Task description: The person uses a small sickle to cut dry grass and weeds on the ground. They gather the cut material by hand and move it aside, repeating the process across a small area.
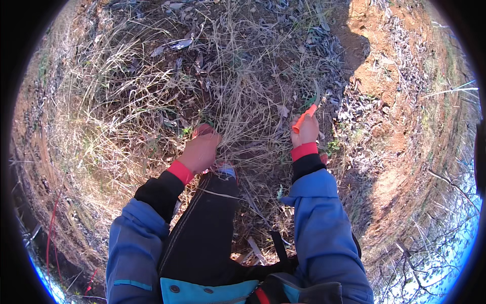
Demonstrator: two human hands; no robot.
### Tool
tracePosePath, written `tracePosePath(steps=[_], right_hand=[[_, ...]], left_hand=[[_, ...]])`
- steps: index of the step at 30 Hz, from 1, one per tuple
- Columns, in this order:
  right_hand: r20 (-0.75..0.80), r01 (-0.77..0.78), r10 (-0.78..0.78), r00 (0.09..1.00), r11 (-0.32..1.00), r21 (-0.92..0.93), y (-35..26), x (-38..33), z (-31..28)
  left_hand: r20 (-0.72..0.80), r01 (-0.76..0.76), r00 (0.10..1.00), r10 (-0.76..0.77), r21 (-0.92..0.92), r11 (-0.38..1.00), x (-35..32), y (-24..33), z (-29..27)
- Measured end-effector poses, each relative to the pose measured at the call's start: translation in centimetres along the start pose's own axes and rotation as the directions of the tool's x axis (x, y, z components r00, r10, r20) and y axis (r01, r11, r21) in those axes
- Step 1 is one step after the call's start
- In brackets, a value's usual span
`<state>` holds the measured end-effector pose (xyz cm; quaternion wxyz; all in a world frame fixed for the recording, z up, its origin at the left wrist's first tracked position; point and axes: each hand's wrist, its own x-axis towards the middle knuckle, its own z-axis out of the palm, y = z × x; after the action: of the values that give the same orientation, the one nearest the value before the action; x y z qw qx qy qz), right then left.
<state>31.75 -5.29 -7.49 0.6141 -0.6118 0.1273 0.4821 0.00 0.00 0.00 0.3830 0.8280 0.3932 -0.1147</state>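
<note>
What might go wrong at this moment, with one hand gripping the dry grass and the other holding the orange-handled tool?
The left hand grips a tuft of dry grass close to where the right hand holds an orange-handled tool; a swing toward the tuft may nick the fingers. The tool's working end is hidden among stalks, so aim is hard to judge. The dark trouser leg lies just below the tuft, and a slip could reach it.

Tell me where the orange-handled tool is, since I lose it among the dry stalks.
In the head view, the orange-handled tool sits right of centre, gripped in the right hand, beside the dry grass clump that the left hand grasps.
</note>
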Motion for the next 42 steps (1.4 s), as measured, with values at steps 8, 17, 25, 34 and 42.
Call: tracePosePath(steps=[8,17,25,34,42], right_hand=[[-0.067,-0.095,0.088,0.994,0.989,-0.114,3.4,0.4,2.4],[-0.202,0.018,-0.069,0.977,0.969,-0.245,1.5,0.8,0.2],[-0.088,-0.08,0.063,0.994,0.975,-0.209,3.6,2.2,2.2],[-0.023,-0.059,0.054,0.998,0.937,-0.344,3.7,-0.1,-0.5],[0.306,0.314,-0.143,0.941,0.702,-0.639,8.0,-13.9,-3.6]], left_hand=[[0.106,0.013,0.994,-0.017,0.039,0.999,1.0,-0.2,-0.7],[0.08,-0.005,0.997,0.003,0.023,1.0,0.9,0.3,-1.2],[0.083,-0.001,0.997,-0.001,0.026,1.0,0.9,0.3,-1.4],[0.132,0.023,0.991,-0.03,0.052,0.998,1.1,0.2,-1.2],[0.234,0.073,0.969,-0.084,0.057,0.996,1.4,-0.1,-1.3]])
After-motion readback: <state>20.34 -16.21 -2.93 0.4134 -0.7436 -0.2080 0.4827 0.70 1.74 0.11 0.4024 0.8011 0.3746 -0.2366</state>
